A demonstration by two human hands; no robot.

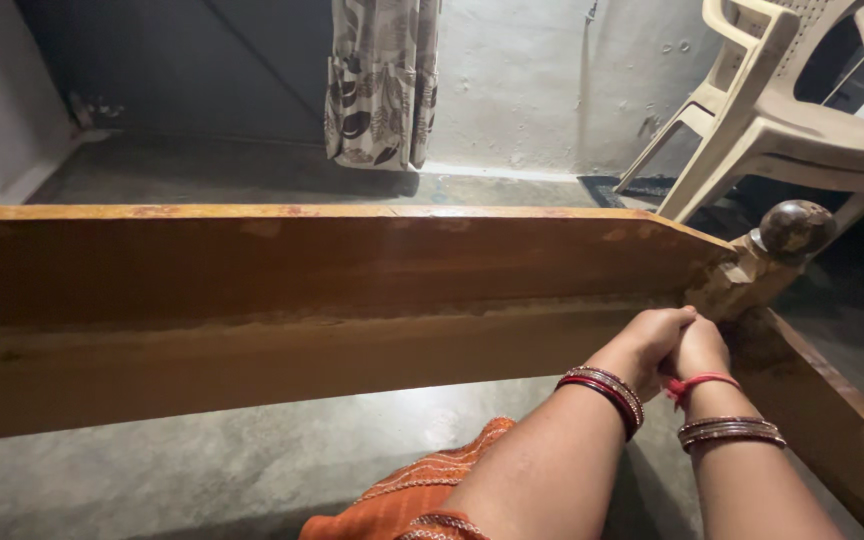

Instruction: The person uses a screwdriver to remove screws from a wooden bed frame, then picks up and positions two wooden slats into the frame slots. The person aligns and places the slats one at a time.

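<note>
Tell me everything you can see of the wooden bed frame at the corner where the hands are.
The wooden bed frame is an empty shell of orange-brown boards, worn and blotchy, with bare concrete floor showing inside it. A long board runs across the view and meets a side rail at the right corner, under a carved post topped by a dark round knob. The left hand and right hand press together into that inner corner.

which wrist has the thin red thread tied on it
The right hand. Its wrist carries a red thread above brownish bangles; the left hand wears only red-and-dark bangles.
</note>
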